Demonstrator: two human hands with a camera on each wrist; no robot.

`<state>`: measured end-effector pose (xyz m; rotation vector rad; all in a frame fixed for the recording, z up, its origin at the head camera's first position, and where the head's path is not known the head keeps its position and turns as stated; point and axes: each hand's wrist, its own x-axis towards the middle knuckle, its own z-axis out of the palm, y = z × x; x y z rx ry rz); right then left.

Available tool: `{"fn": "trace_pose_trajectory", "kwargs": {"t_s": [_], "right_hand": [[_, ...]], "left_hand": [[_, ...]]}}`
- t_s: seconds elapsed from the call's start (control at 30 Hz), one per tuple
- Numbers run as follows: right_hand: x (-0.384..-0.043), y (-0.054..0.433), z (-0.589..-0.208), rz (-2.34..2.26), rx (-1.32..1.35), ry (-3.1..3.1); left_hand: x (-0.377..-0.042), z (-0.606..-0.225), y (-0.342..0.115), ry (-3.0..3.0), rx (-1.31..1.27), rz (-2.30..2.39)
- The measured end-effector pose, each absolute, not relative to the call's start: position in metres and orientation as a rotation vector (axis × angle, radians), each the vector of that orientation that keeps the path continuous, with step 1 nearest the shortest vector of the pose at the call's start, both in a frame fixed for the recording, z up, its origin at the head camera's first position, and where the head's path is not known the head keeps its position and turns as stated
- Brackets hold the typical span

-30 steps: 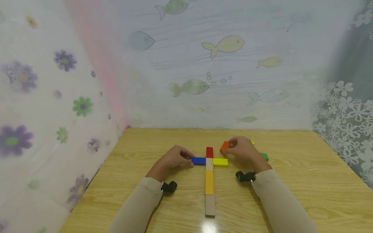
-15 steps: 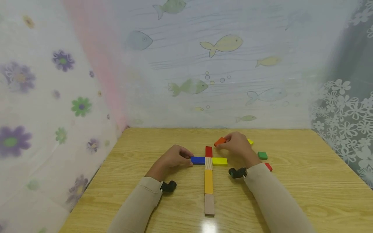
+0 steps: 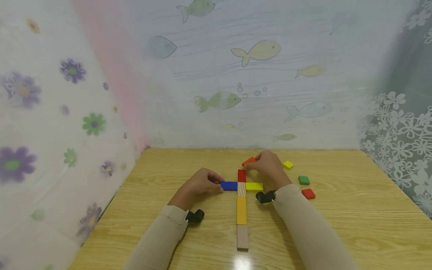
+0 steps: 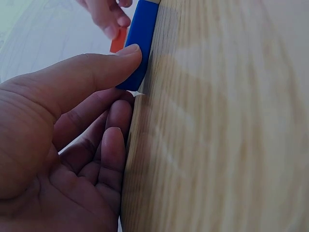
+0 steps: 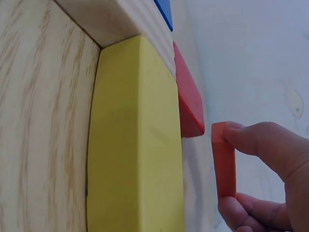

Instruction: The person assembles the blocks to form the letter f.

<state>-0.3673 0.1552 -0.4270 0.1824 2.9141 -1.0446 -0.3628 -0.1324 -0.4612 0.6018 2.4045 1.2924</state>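
A cross of flat wooden blocks lies on the table, with a plain wood block (image 3: 241,189) at its crossing. My left hand (image 3: 203,184) pinches the outer end of the blue block (image 3: 229,186), the cross's left arm; the thumb lies on it in the left wrist view. My right hand (image 3: 268,165) holds an orange block (image 5: 224,159) between thumb and fingers, just beyond the red block (image 3: 241,175) at the cross's top and apart from it. A yellow block (image 3: 254,187) forms the right arm. Below the crossing run an orange-yellow block (image 3: 241,210) and a greyish-brown block (image 3: 242,237).
Off to the right lie a small yellow block (image 3: 288,165), a green block (image 3: 304,180) and a red block (image 3: 308,194). Printed sheets (image 3: 189,127) hang behind and beside the wooden table (image 3: 141,232).
My right hand has carried the orange block leftward and slightly away, to above the cross's top, uncovering the loose blocks on the right. My left hand has stayed at the blue block.
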Motion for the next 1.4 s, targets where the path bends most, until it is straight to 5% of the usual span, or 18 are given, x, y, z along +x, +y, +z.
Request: {"fn": "trace_pose_trajectory", "kwargs": {"t_s": [1.03, 1.4], "right_hand": [[-0.363, 0.147, -0.432, -0.991, 0.337, 2.902], [-0.362, 0.163, -0.440, -1.242, 0.188, 2.829]], "left_hand": [[-0.339, -0.448, -0.127, 2.425, 0.581, 1.291], [-0.341, -0.451, -0.128, 2.424, 0.595, 1.285]]}}
